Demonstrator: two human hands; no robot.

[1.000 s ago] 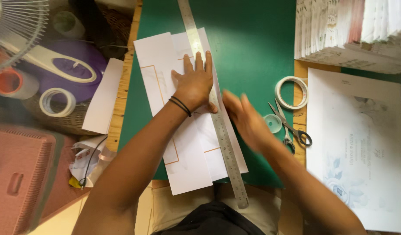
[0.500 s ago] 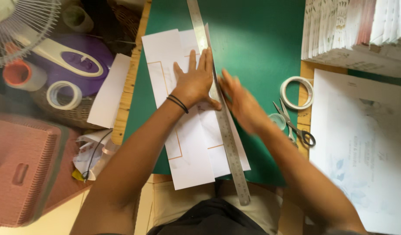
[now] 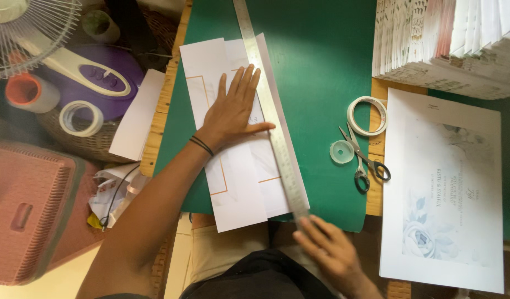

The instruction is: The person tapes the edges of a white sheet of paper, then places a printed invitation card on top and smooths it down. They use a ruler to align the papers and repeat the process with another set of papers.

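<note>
A long steel ruler (image 3: 269,108) lies on white sheets of paper (image 3: 238,177) with orange lines, on a green cutting mat (image 3: 321,66). My left hand (image 3: 233,108) lies flat with fingers spread, pressing on the paper and the ruler's left edge. A black band circles its wrist. My right hand (image 3: 330,252) is at the mat's near edge, by the ruler's near end, fingers curled; whether it holds something I cannot see.
Scissors (image 3: 363,160), a tape roll (image 3: 367,116) and a small round clear lid (image 3: 341,151) lie right of the mat. A printed sheet (image 3: 449,188) and a card stack (image 3: 449,44) are at right. A fan (image 3: 55,50), tape rolls, basket and pink stool (image 3: 28,210) are left.
My right hand has travelled along the ruler's right edge from beside my left hand down to the ruler's near end. My left hand has stayed pressed on the paper and ruler.
</note>
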